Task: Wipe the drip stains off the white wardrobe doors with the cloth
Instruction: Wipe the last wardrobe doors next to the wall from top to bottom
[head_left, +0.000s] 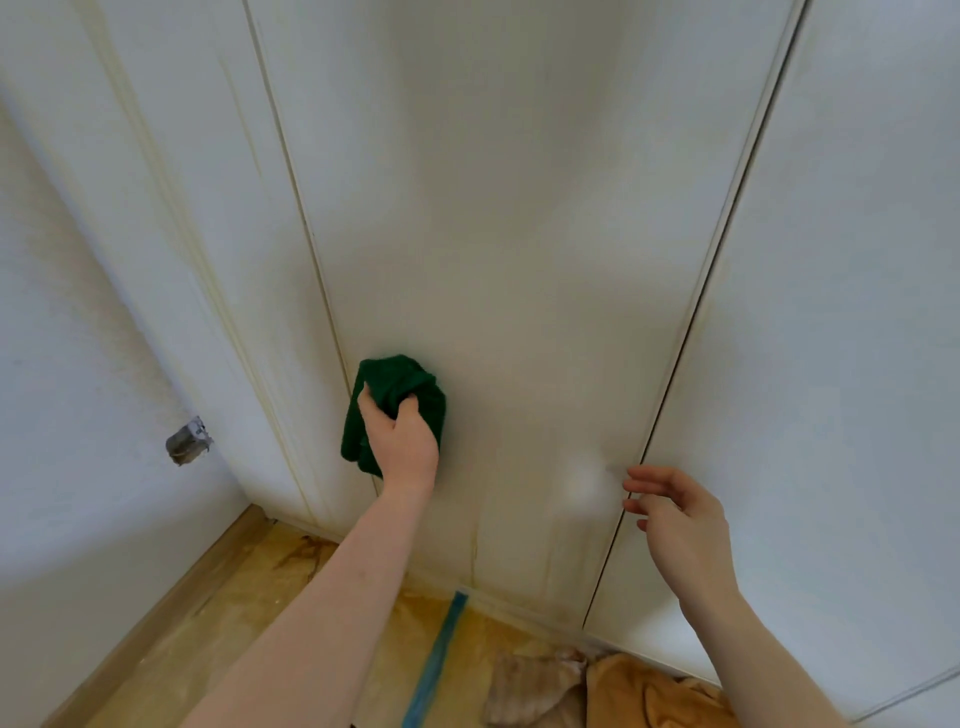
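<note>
Left hand (402, 441) grip clamped on green cloth (395, 400) against wardrobe door (493, 234) | right hand (675, 514) grip apart, empty, near door seam

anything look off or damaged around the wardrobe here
Yes. Yellowish drip streaks run down the left panel, and fainter ones show low on the middle door, below the green cloth held in the left hand. On the left wall, a small grey fitting sits in a ragged hole.
</note>
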